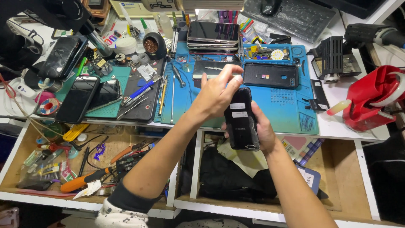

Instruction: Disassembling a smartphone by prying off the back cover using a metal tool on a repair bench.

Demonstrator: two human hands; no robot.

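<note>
Phone (241,120) is sitting mid-frame above the counter (337,126) edge, the right hand (263,131) cradling it from beneath, the left hand (217,95) pinching its top; a steady, gentle grip is probably best.

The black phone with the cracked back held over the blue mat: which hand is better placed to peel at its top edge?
Probably the left hand: its fingers already sit at the top edge of the black phone. The right hand cradles the phone from beneath, steadying it.
</note>
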